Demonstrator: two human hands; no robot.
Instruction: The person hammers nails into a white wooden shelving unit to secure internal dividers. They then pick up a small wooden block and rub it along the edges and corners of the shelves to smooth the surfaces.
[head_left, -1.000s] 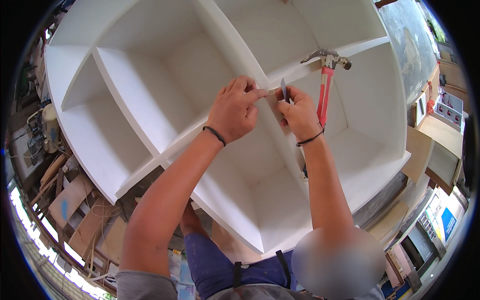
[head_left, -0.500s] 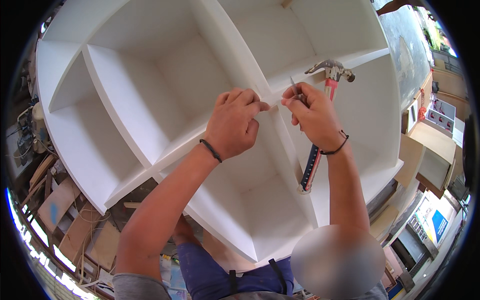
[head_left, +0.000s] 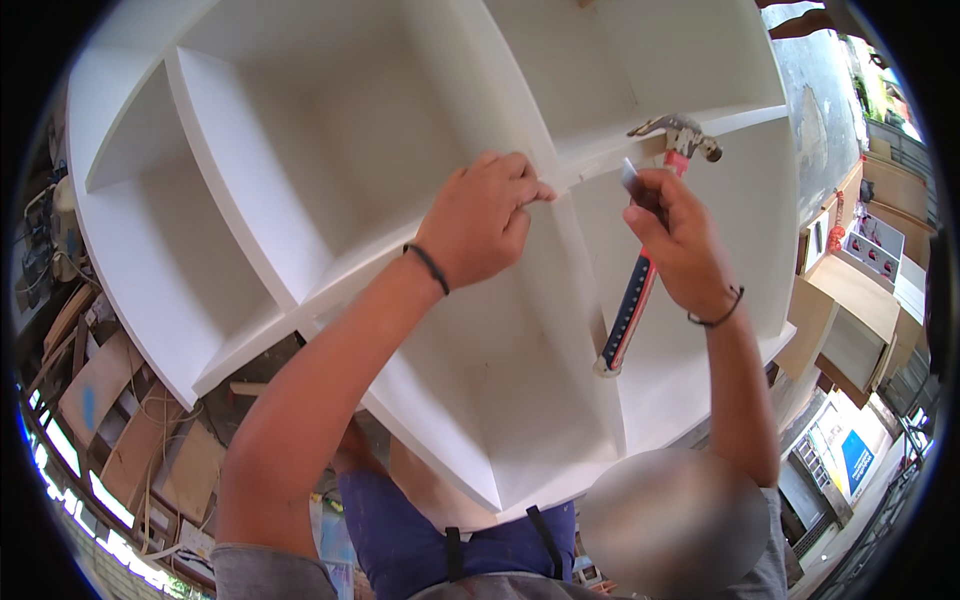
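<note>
A white shelving unit with several compartments (head_left: 235, 335) fills the middle of the view. My left hand (head_left: 482, 218) is closed, its fingertips pressed at the junction where the dividers meet; whatever they may pinch is hidden. To its right, my right hand (head_left: 685, 235) is raised above the unit, with a thin, flat, blade-like piece (head_left: 629, 176) sticking up between thumb and fingers. Under that hand a claw hammer (head_left: 628, 310) lies across the unit, its worn metal head far and its red and dark blue grip near; the hand covers part of the handle.
Wooden boards and cords (head_left: 135, 430) lie heaped at the left. Box-like wooden cabinets (head_left: 850, 310) stand at the right. My legs in blue trousers (head_left: 400, 530) are at the unit's near edge. Another person's arm (head_left: 805, 22) shows at the far right.
My right hand has moved right, away from the left hand, carrying the thin piece. My left hand stays at the divider junction. The view has shifted slightly.
</note>
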